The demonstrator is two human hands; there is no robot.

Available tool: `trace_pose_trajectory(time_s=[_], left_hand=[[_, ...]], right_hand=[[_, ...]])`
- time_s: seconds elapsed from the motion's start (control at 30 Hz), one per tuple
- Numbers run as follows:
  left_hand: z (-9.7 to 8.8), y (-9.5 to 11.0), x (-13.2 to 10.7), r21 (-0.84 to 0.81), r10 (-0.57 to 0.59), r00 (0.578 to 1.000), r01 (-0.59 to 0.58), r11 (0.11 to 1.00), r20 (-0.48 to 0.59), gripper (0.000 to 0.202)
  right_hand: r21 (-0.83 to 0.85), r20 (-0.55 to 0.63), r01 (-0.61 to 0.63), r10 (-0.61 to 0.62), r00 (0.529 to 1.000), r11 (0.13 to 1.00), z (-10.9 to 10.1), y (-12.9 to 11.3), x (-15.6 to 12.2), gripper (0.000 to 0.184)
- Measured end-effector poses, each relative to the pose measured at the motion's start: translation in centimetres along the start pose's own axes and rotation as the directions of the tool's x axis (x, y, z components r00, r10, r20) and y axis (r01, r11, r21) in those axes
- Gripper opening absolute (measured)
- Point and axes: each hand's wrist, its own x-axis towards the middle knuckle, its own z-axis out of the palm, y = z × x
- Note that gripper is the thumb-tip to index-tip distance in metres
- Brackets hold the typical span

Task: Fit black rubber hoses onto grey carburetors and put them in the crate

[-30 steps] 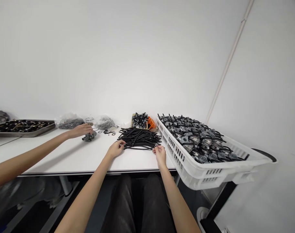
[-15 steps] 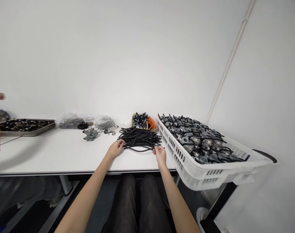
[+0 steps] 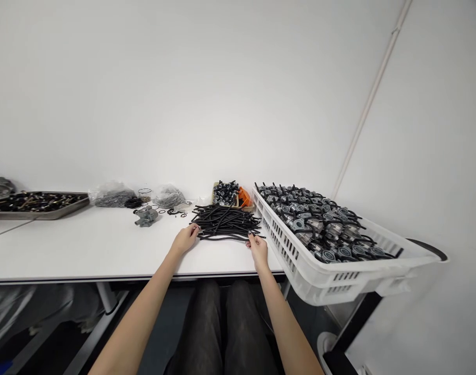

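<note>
A pile of short black rubber hoses (image 3: 225,221) lies on the white table (image 3: 105,250) in front of me. My left hand (image 3: 186,238) rests at the pile's near left corner, fingers curled and pinched on the end of one black hose (image 3: 222,238). My right hand (image 3: 257,247) is at the near right corner, its fingertips closed on the other end of that hose. The hose runs almost straight between both hands along the pile's front edge.
A white slotted crate (image 3: 300,265) full of grey metal parts fitted with hoses stands to the right, overhanging the table. Behind the pile is a small box of black parts (image 3: 224,192). A grey metal part (image 3: 146,216), loose rings, plastic bags (image 3: 112,195) and a metal tray (image 3: 38,203) lie to the left.
Another person's arm, which reached to the grey metal part, has drawn back to the left and out of view. The hose between my hands has straightened against the pile.
</note>
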Motion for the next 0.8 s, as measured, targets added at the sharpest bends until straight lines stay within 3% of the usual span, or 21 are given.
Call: trace_pose_trajectory(time_s=[0.53,0.7,0.77,0.8], left_hand=[[-0.5,1.2,-0.6,0.077,-0.038,0.999,0.036,0.996,0.030,0.033],[-0.9,1.7,-1.2,0.136,-0.061,0.998,0.061,0.989,-0.007,0.031],[-1.8,1.4,-1.3,0.156,-0.074,0.996,0.081,0.984,-0.048,0.032],[-2.5,1.1,-1.2,0.165,-0.086,0.993,0.098,0.981,-0.078,0.032]], right_hand=[[-0.141,-0.024,0.011,-0.015,1.000,0.990,0.1,-0.3,-0.1,0.026],[-0.249,-0.108,0.093,-0.123,0.987,0.964,-0.1,-0.9,-0.3,0.022],[-0.281,-0.140,0.145,-0.190,0.972,0.949,-0.2,-1.4,0.0,0.012],[-0.295,-0.140,0.176,-0.225,0.964,0.939,-0.1,-1.8,0.3,0.015]])
